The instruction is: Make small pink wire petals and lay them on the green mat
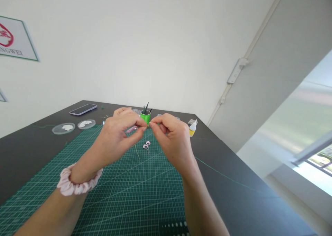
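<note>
Both hands are raised over the green cutting mat (pixel 124 191), their fingertips almost meeting. My left hand (pixel 116 130), with a pale pink scrunchie (pixel 75 182) on the wrist, is closed in a pinch of thumb and forefinger. My right hand (pixel 172 135) pinches the same way just beside it. Whatever sits between the fingertips is too small to make out. Below them on the mat lies a small scissor-like item (pixel 146 146) with pink loops, and a thin yellowish strand (pixel 137 151) is near it. A pink object (pixel 131 129) shows partly behind my left hand.
Behind the hands stands a green can (pixel 145 116) with dark tools. A glue bottle (pixel 193 128) with yellow contents is at right. Two clear dishes (pixel 54 129) with white pieces and a phone (pixel 83 109) lie at left. Green thread (pixel 223 175) trails across the dark table (pixel 233 201).
</note>
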Tool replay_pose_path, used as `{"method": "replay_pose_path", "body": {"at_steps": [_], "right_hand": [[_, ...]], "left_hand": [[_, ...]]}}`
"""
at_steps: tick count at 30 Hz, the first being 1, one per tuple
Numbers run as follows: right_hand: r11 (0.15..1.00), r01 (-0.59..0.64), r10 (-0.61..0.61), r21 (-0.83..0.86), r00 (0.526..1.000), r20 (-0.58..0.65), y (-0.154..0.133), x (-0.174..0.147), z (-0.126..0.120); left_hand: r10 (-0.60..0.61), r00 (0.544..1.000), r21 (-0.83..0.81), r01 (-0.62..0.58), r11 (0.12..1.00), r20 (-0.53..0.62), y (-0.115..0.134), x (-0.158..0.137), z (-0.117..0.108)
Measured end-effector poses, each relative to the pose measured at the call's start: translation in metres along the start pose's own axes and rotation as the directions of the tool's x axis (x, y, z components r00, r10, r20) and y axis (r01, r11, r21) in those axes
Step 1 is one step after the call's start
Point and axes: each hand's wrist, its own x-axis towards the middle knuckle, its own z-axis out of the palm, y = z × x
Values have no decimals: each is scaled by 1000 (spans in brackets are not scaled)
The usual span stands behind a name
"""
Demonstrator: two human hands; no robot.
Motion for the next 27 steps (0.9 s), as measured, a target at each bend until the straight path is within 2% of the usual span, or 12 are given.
{"method": "replay_pose_path", "body": {"at_steps": [10, 16, 22, 27], "right_hand": [[984, -115, 109, 133, 992, 56, -1, -2, -1], [985, -113, 101, 132, 990, 94, 1, -3, -3], [988, -109, 100, 108, 992, 79, -2, -2, -3], [996, -75, 72, 53, 996, 58, -5, -2, -2]], "left_hand": [[-144, 989, -106, 140, 984, -25, 6, 4, -1], [-188, 979, -157, 198, 967, 75, 8, 5, -3], [-64, 997, 4, 64, 998, -48, 4, 1, 1], [28, 998, 91, -22, 996, -61, 4, 0, 4]]}}
